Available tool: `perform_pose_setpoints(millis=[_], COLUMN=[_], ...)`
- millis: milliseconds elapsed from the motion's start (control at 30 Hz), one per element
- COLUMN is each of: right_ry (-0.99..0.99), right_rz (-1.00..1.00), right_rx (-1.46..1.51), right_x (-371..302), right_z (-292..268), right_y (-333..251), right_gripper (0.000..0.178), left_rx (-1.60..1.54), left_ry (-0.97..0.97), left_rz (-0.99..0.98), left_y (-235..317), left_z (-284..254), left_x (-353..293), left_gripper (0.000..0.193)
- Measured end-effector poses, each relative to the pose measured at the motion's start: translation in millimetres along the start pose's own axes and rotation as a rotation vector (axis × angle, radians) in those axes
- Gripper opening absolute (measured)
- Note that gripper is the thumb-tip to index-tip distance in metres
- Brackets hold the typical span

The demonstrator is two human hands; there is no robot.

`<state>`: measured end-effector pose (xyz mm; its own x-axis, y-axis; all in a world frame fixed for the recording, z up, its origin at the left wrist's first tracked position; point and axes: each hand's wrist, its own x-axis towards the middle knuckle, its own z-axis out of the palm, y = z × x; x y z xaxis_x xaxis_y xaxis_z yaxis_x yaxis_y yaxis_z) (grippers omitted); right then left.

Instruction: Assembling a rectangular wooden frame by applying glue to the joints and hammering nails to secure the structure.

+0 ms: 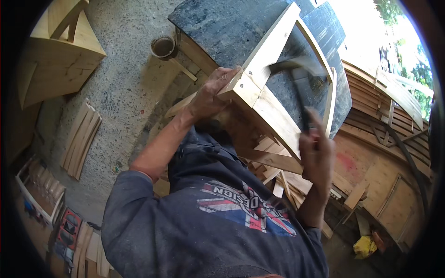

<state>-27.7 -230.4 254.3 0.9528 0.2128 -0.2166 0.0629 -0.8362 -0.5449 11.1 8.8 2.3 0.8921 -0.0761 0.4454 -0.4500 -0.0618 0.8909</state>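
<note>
Head view shows us two hands well apart. The left hand is clamped on a corner of the wooden frame; we see its back and some fingers, but its grip underneath is hidden. The right hand, smeared by blur, is closed around the handle of a hammer. We can make out the hammer's head only as a streak inside the frame's outline, and we cannot tell whether it touches the wood. The frame lies partly over the dark tabletop, and the right hand covers its nearer end. Below, frame and torso partly hide a heap of wood offcuts. We cannot identify the crumpled yellow thing at lower right. At left, the dark rim crops a pale wooden piece.
</note>
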Motion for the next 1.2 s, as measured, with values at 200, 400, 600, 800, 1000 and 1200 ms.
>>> perform_pose_setpoints(millis=[200,400,600,800,1000,1200], right_ry=[0.504,0.012,0.707,0.994,1.098,0.819], right_rz=[-0.399,0.094,-0.017,0.28,0.665,0.824], right_rx=[0.854,0.099,0.537,0.252,-0.337,-0.006], right_x=[11,-1,-18,-104,-224,-250], right_z=[-11,10,-8,-40,-46,29], right_y=[2,1,27,124,258,382], right_gripper=[0.026,0.05,0.044,0.037,0.04,0.039], left_rx=[-0.029,-0.033,0.03,0.552,-0.007,-0.848], left_ry=[0.007,-0.047,-0.133,-0.073,-0.247,-0.095], left_rz=[-0.033,-0.025,-0.004,-0.013,-0.382,-0.569], left_y=[2,2,11,16,55,87], left_z=[7,2,-4,-13,32,179], left_x=[-5,0,12,-25,-87,-56], left_gripper=[0.073,0.083,0.072,0.074,0.071,0.072])
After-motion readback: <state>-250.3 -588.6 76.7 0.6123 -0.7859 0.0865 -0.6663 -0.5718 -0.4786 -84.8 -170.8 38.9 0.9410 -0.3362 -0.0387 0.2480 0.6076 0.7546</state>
